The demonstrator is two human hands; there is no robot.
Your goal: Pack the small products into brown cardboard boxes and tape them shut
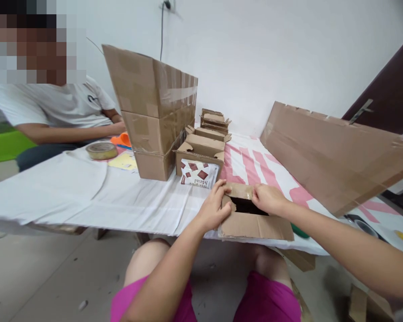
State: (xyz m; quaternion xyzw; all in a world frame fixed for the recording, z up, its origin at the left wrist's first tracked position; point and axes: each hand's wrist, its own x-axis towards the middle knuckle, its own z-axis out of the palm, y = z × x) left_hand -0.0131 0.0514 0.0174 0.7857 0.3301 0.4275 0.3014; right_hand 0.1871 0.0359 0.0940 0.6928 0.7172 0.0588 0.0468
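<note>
A small brown cardboard box (pixel 255 226) lies at the table's front edge, its top partly open and dark inside. My left hand (pixel 216 208) rests on its left side with fingers apart, thumb and fingertips touching the flap edges. My right hand (pixel 268 199) has its fingers closed on the box's far flap, which carries a strip of tape. Just behind the box, a white packet with red diamond shapes (pixel 196 173) leans against an open carton (pixel 201 150).
Taped cartons (pixel 147 120) stand stacked left of centre, with more open cartons (pixel 215 118) behind. A tape roll (pixel 101 151) lies at left near a seated person (pixel 70 112). A large cardboard sheet (pixel 336 156) leans at right. Cardboard pieces (pixel 369 306) lie on the floor.
</note>
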